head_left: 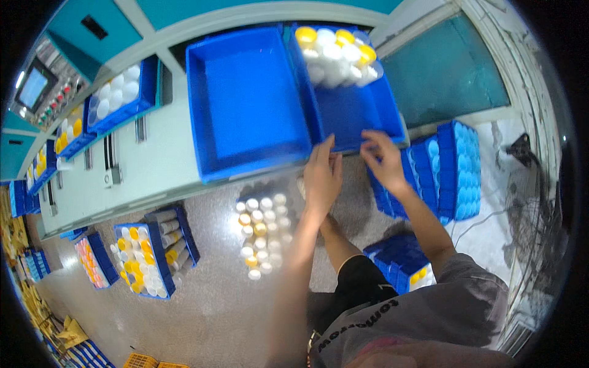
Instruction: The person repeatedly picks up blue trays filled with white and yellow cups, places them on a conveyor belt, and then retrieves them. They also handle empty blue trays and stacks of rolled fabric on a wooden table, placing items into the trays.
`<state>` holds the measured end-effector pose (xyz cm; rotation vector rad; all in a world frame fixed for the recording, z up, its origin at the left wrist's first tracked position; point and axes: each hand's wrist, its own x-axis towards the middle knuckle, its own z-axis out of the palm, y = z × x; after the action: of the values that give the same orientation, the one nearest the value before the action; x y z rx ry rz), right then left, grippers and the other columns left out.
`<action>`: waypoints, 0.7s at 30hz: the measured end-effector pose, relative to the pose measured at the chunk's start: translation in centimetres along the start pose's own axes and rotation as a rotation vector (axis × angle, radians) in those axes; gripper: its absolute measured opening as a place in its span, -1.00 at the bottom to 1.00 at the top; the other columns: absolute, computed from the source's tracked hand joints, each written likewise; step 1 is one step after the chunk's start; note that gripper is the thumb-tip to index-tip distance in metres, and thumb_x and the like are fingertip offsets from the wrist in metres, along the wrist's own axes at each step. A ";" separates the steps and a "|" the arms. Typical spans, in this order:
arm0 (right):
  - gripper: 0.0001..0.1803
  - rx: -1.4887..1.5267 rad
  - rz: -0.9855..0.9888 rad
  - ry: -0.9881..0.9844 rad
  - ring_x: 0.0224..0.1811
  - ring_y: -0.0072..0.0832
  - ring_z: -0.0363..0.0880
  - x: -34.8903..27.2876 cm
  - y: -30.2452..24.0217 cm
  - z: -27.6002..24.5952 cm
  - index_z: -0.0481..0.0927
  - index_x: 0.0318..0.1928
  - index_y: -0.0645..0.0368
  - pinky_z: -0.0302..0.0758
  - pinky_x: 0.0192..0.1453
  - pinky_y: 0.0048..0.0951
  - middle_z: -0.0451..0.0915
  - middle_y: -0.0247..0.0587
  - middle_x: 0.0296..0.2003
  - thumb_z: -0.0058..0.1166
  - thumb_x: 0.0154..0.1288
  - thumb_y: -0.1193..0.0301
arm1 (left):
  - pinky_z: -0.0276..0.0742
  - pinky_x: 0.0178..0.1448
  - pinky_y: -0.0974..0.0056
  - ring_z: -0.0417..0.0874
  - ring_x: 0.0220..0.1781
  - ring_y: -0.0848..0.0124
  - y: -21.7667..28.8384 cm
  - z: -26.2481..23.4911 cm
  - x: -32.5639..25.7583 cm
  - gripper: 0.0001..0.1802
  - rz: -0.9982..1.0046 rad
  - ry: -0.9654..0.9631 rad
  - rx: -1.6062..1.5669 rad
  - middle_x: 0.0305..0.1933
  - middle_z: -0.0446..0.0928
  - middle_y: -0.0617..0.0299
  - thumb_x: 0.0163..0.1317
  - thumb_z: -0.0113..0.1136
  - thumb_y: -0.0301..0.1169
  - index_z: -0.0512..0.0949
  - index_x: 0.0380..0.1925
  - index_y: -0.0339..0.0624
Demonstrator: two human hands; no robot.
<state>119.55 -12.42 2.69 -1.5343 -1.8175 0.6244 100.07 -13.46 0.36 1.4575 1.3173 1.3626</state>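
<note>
The person stands at the desk (153, 159), both hands up at the near rim of the right bin (362, 113), a blue tub that sits hard against an empty blue bin (245, 104) on its left. The left hand (322, 175) lies flat against the front edge, fingers (325, 150) straight and pressed together, pointing up the wall where the two tubs meet. The right hand (381, 161) curls over the same rim further right, fingers bent and slightly spread, tips on the lip. Neither hand pinches anything loose that I can see.

At the far end of the right bin sits a clear bag of caps (340, 55), white with a few yellow ones, well apart from both hands. The near half of that tub shows bare blue floor.

To my eye this is a gripping or shifting step: the hands are taking hold of the tub itself, not its contents. If it is to be pulled or lifted, both hands need a firm hold on the lip, and the load at the far end would tip it away, so a level pull matters.

Down on the floor, under the hands, stands a bagged block of capped bottles (262, 230), and to the right a stack of blue trays (451, 168).
</note>
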 end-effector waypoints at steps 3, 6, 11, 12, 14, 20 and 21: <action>-0.36 -0.152 -0.043 -0.027 0.11 -0.16 0.57 14.4 5.1 -3.8 0.43 0.26 0.13 0.61 0.05 -0.34 0.46 -0.04 0.17 0.25 0.13 0.65 | 0.59 0.02 0.11 0.61 0.01 -0.04 0.5 6.3 13.2 -0.48 0.091 0.034 0.211 0.12 0.47 -0.21 0.17 0.21 -0.59 0.45 0.19 -0.28; -0.12 -0.375 -0.130 -0.076 0.38 0.02 0.30 25.1 10.7 -4.8 0.33 0.36 0.03 0.41 0.35 -0.22 0.28 0.06 0.33 0.34 -0.03 0.66 | 0.58 0.10 0.01 0.44 0.18 -0.24 -1.1 12.9 23.1 -0.41 0.168 0.105 0.500 0.39 0.08 -0.34 0.14 0.16 -0.65 0.42 0.23 -0.14; 0.06 -0.412 -0.004 -0.426 0.40 0.13 0.23 33.8 17.6 -2.4 0.32 0.37 -0.03 0.31 0.44 -0.19 0.11 0.20 0.40 0.45 -0.28 0.64 | 0.65 0.06 0.03 0.32 0.30 -0.14 -6.1 18.1 32.0 -0.42 -0.305 -0.145 0.736 0.45 0.00 -0.17 0.12 0.22 -0.58 0.46 0.18 0.06; 0.07 -0.409 0.036 -0.441 0.39 0.12 0.25 34.0 18.4 -2.1 0.33 0.36 -0.03 0.32 0.44 -0.20 0.11 0.20 0.39 0.45 -0.30 0.64 | 0.66 0.06 0.04 0.32 0.30 -0.12 -7.0 18.3 32.5 -0.43 -0.375 -0.206 0.758 0.45 -0.01 -0.15 0.11 0.23 -0.56 0.47 0.17 0.09; 0.07 -0.401 0.081 -0.458 0.36 0.11 0.29 34.6 19.3 -1.7 0.34 0.35 -0.03 0.33 0.42 -0.20 0.12 0.19 0.37 0.46 -0.33 0.62 | 0.67 0.05 0.06 0.34 0.28 -0.07 -8.2 18.7 33.1 -0.49 -0.395 -0.232 0.780 0.40 0.06 -0.06 0.15 0.26 -0.50 0.49 0.14 0.11; 0.00 -0.408 0.063 -0.365 0.33 0.06 0.33 33.2 16.3 -2.9 0.38 0.29 0.10 0.36 0.38 -0.15 0.30 0.21 0.25 0.48 -0.33 0.58 | 0.67 -0.01 0.00 0.38 0.22 -0.08 -7.1 17.8 31.6 -0.67 -0.302 -0.066 0.659 0.24 0.26 -0.08 0.29 0.11 -0.47 0.52 0.07 -0.01; -0.02 -0.404 0.022 -0.322 0.33 0.05 0.32 32.2 15.1 -3.5 0.39 0.28 0.10 0.35 0.39 -0.14 0.31 0.21 0.25 0.47 -0.32 0.59 | 0.66 -0.03 -0.02 0.41 0.17 -0.13 -6.1 17.0 30.4 -0.66 -0.198 -0.058 0.674 0.21 0.29 -0.15 0.30 0.06 -0.49 0.51 0.08 -0.06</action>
<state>129.39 21.81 0.04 -1.7957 -2.2796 0.5622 112.79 19.45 -1.54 1.7084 1.9344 0.7642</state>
